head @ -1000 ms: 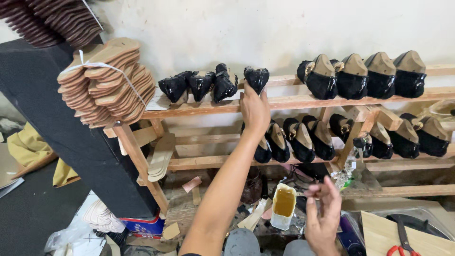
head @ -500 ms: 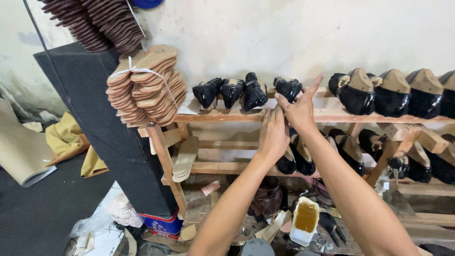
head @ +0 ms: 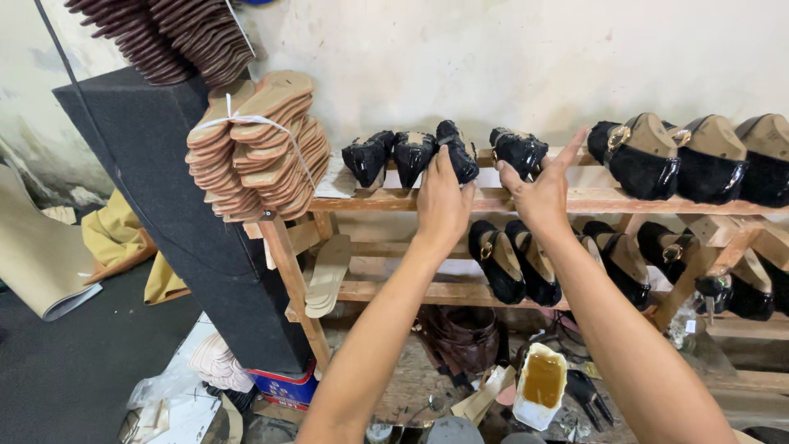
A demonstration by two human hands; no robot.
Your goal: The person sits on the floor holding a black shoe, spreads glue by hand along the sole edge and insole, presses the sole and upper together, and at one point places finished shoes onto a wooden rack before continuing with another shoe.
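- Reaching up, both hands are working at the black shoes on the top shelf [head: 526, 200].
- Left hand [head: 441, 201] fingers are resting on one shoe [head: 457, 150], apparently not closed around it.
- Right hand [head: 538, 193] fingers are spreading open against another shoe [head: 518, 151].
- Next, each hand is needing a firm hold.

blk shoe uppers [head: 460, 152], upright, top wood shelf [head: 394, 200]

Both bare forearms extend up and forward from the lower edge of the view, converging toward the centre. The left hand [head: 442, 204] is raised, back of the hand toward the camera, fingers together and curled forward at the tips — grip state cannot be confirmed. The right hand [head: 538, 191] sits just beside it, apart from it, fingers spread — thumb out to the left, index finger pointing up and to the right.
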